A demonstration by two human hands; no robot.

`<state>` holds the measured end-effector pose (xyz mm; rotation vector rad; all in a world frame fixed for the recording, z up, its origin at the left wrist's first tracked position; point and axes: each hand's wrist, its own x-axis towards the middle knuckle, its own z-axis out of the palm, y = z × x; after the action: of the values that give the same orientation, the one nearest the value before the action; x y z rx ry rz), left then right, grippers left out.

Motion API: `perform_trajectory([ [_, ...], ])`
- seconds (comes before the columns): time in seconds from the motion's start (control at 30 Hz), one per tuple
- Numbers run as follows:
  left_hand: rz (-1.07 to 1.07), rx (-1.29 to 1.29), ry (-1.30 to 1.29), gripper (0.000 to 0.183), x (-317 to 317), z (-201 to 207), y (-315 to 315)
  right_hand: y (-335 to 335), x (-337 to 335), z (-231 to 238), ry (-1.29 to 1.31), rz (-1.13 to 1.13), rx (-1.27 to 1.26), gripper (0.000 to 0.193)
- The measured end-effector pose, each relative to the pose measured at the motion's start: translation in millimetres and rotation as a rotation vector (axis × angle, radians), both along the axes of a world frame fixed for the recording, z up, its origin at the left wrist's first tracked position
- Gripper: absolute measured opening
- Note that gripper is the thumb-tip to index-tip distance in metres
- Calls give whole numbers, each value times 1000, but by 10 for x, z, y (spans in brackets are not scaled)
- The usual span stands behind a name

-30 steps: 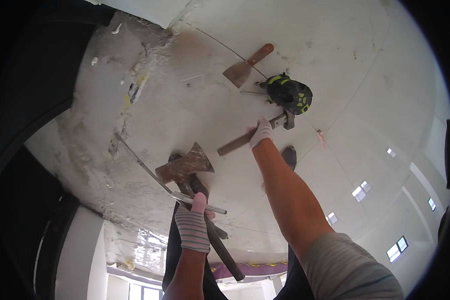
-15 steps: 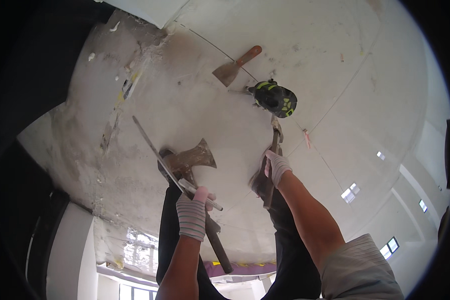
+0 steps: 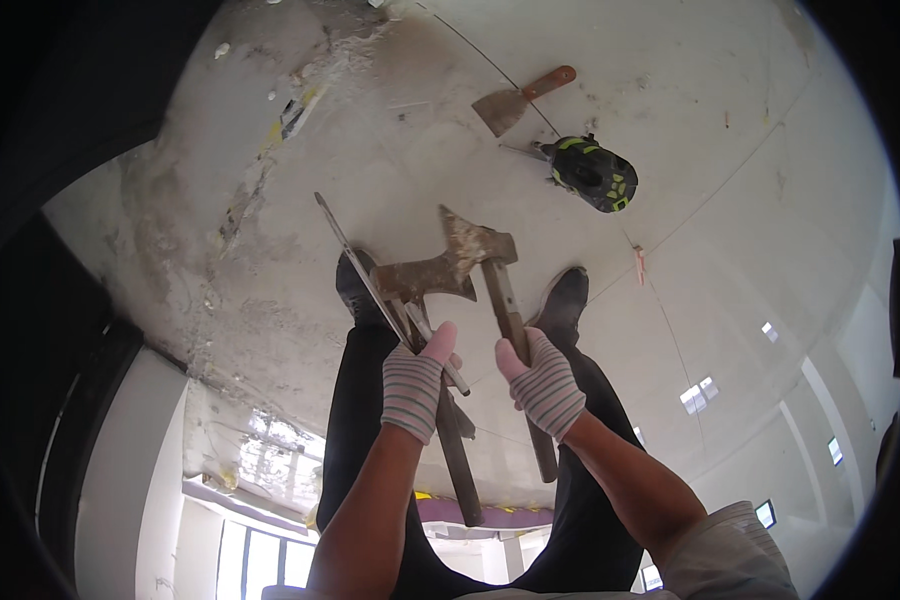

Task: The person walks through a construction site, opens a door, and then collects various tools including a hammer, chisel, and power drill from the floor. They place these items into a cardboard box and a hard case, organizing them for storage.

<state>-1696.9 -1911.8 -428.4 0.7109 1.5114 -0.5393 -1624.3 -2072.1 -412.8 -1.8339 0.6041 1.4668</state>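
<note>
My left hand (image 3: pixel 415 385), in a striped glove, is closed around a hatchet (image 3: pixel 425 277) with a rusty head. The same hand grips a long thin metal strip with a shorter bar (image 3: pixel 348 250), whose exact kind I cannot make out. My right hand (image 3: pixel 542 382), gloved alike, is closed on the handle of a second hatchet (image 3: pixel 507 300). The two hatchet heads overlap in view between my feet; whether they touch, I cannot tell. Both handles point down toward me.
On the floor ahead lie a putty knife (image 3: pixel 503 110) with a reddish-brown handle and a black and yellow-green tool (image 3: pixel 595 172). A small pinkish piece (image 3: pixel 640 264) lies on a floor line. Broken, stained flooring (image 3: pixel 245 200) runs along the left. My shoes (image 3: pixel 567 297) stand apart.
My right hand has moved left and lower, bringing its hatchet beside the other with the head now seen side-on. My left hand has shifted slightly right and up with its tools.
</note>
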Motion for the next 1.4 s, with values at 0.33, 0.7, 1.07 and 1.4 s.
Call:
perform_trajectory([
  [0.33,177,-22,-81,42,-24,-19,64,438,74,293,128,246,232,54],
  [0.7,209,-103,-179,42,-101,-83,99,544,231,352,107,673,189,61],
  [1.07,185,-286,-269,37,-82,-37,126,484,337,379,110,931,174,73],
  [1.4,197,-222,-241,39,76,99,95,-57,1477,-342,-1027,1008,-216,88],
])
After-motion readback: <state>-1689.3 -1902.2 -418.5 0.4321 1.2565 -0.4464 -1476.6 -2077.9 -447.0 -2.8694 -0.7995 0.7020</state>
